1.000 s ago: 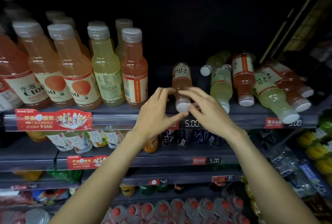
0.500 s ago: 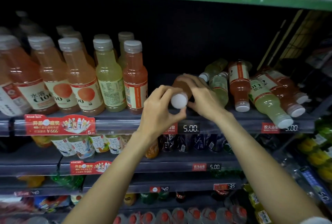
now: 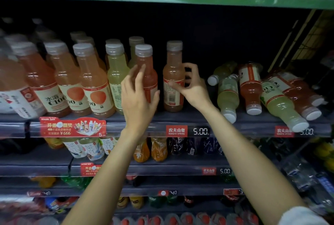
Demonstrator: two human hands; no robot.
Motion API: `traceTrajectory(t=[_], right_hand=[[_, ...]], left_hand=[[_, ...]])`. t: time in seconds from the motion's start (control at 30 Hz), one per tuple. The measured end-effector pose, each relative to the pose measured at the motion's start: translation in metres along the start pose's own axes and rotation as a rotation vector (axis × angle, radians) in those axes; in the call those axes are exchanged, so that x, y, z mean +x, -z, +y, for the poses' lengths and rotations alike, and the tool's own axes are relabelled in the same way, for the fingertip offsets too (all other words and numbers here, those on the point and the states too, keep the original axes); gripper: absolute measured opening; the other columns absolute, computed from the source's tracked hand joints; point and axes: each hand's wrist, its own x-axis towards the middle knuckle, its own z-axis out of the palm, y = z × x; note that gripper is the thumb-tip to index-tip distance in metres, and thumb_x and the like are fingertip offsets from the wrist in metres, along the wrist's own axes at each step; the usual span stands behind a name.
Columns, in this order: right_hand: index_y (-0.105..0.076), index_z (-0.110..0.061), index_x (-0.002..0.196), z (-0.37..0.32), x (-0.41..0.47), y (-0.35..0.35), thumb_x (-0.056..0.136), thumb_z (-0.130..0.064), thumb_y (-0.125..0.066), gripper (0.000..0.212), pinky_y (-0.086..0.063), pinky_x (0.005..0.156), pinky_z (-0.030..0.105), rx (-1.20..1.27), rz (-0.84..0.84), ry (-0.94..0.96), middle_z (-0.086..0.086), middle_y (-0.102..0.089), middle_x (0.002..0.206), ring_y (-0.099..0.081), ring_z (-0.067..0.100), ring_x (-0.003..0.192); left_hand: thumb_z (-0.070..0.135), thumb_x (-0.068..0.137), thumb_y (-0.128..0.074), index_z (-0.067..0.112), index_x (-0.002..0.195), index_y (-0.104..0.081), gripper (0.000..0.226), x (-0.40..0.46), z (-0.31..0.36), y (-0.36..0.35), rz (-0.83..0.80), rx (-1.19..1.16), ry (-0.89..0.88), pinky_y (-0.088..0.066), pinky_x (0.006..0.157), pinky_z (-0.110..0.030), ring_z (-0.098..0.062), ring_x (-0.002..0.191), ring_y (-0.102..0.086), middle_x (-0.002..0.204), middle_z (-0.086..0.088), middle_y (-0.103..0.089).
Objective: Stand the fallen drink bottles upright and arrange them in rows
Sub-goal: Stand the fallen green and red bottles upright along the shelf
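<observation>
On the shelf (image 3: 180, 118) at chest height, seen from the head camera, a pink-orange drink bottle (image 3: 173, 78) stands upright just right of the standing rows, its grey cap on top and its label turned sideways. The right hand (image 3: 192, 87) grips it at the label from the right, thumb across the front and fingers curled round the back. The left hand (image 3: 138, 96) is open, fingers straight and spread, its palm lying against the neighbouring upright red bottle (image 3: 147, 76) at the end of the front row; whether it presses or only touches cannot be told. Left of that stand a yellow-green bottle (image 3: 116, 78) and several orange bottles (image 3: 94, 84) with a fruit picture on their labels, more rows behind them in the dark.

Further right on the same shelf, well apart from the held bottle, the fallen bottles (image 3: 253, 89) lie on their sides in a loose heap, white caps mostly pointing to the shelf's front edge: pale green ones and red ones, some overlapping. A red price tag (image 3: 176, 131) reading 5.00 sits on the shelf lip below the held bottle, and a red promotional sign (image 3: 72, 127) hangs further left. Lower shelves (image 3: 162, 168) carry other drinks, blurred.
</observation>
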Motion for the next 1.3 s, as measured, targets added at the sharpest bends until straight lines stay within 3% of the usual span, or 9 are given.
traceTrajectory(t=[0.23,0.47,0.57,0.7,0.8,0.9,1.0,1.1,1.3], right_hand=[[-0.018,-0.039,0.146,0.013,0.000,-0.025,0.081,-0.026,-0.073,0.086,-0.045,0.099,0.040,-0.015,-0.025,-0.014,0.000,-0.050,0.137,-0.050,0.018,0.124],[0.000,-0.034,0.150,0.002,0.008,-0.044,0.095,-0.030,-0.052,0.075,-0.036,0.108,0.044,-0.007,-0.099,-0.087,0.002,-0.032,0.152,-0.036,0.021,0.136],[-0.014,-0.024,0.150,0.002,-0.009,-0.029,0.098,-0.021,-0.048,0.063,-0.030,0.112,0.038,-0.102,-0.063,-0.021,0.004,-0.028,0.153,-0.030,0.019,0.139],[-0.049,-0.018,0.134,0.001,-0.044,0.022,0.095,-0.016,-0.052,0.039,-0.033,0.103,0.024,-0.345,0.053,0.223,0.003,-0.050,0.135,-0.043,0.017,0.127],[-0.063,-0.014,0.118,0.013,-0.064,0.069,0.092,-0.011,-0.053,0.028,-0.033,0.098,0.024,-0.575,0.152,0.388,0.003,-0.060,0.116,-0.048,0.020,0.113],[-0.066,-0.010,0.110,0.037,-0.071,0.116,0.086,-0.002,-0.055,0.027,-0.041,0.094,0.035,-0.774,0.191,0.384,0.006,-0.064,0.106,-0.050,0.028,0.106],[-0.064,-0.007,0.111,0.062,-0.070,0.147,0.081,0.003,-0.059,0.032,-0.047,0.086,0.046,-0.906,0.118,0.295,0.012,-0.063,0.103,-0.051,0.035,0.099],[-0.057,-0.009,0.122,0.074,-0.067,0.158,0.084,-0.005,-0.060,0.038,-0.046,0.087,0.051,-0.954,-0.022,0.190,0.015,-0.058,0.119,-0.048,0.037,0.106],[-0.035,-0.023,0.144,0.076,-0.052,0.164,0.084,-0.014,-0.066,0.068,-0.031,0.109,0.045,-0.935,-0.206,0.183,0.005,-0.033,0.150,-0.026,0.028,0.138]], left_hand=[[0.017,0.083,-0.069,0.007,0.142,-0.038,0.068,-0.005,-0.007,-0.001,-0.047,0.069,-0.010,-0.031,0.097,-0.030,-0.029,0.119,-0.039,0.135,-0.020,-0.046],[0.018,0.085,-0.066,0.009,0.144,-0.036,0.067,-0.004,-0.010,0.003,-0.089,0.021,-0.007,-0.027,0.102,-0.024,-0.029,0.123,-0.037,0.138,-0.020,-0.043],[0.016,0.087,-0.064,0.007,0.138,-0.043,0.056,-0.010,-0.007,0.006,-0.039,-0.028,-0.023,-0.016,0.109,-0.015,-0.029,0.127,-0.033,0.139,-0.023,-0.041],[0.008,0.086,-0.063,0.004,0.123,-0.057,0.038,-0.020,0.019,0.005,0.008,-0.180,-0.182,-0.028,0.106,-0.021,-0.028,0.121,-0.043,0.130,-0.018,-0.051],[0.013,0.088,-0.060,0.005,0.114,-0.063,0.027,-0.019,0.045,-0.002,-0.120,-0.311,-0.324,-0.043,0.092,-0.026,-0.021,0.103,-0.056,0.110,-0.005,-0.065],[0.042,0.087,-0.059,0.017,0.117,-0.060,0.039,-0.020,0.078,-0.024,-0.351,-0.312,-0.207,-0.050,0.076,-0.030,-0.014,0.091,-0.060,0.098,0.008,-0.067],[0.062,0.078,-0.063,0.022,0.127,-0.049,0.065,-0.032,0.114,-0.055,-0.610,-0.247,-0.135,-0.052,0.069,-0.036,-0.018,0.093,-0.061,0.105,0.005,-0.062],[0.056,0.077,-0.069,0.014,0.132,-0.038,0.075,-0.042,0.140,-0.079,-0.799,-0.130,-0.086,-0.042,0.066,-0.037,-0.034,0.095,-0.059,0.121,-0.008,-0.047],[0.026,0.078,-0.071,0.010,0.113,-0.055,0.042,-0.043,0.133,-0.076,-0.637,-0.215,-0.136,-0.050,0.058,-0.040,-0.034,0.076,-0.060,0.111,-0.008,-0.048]])
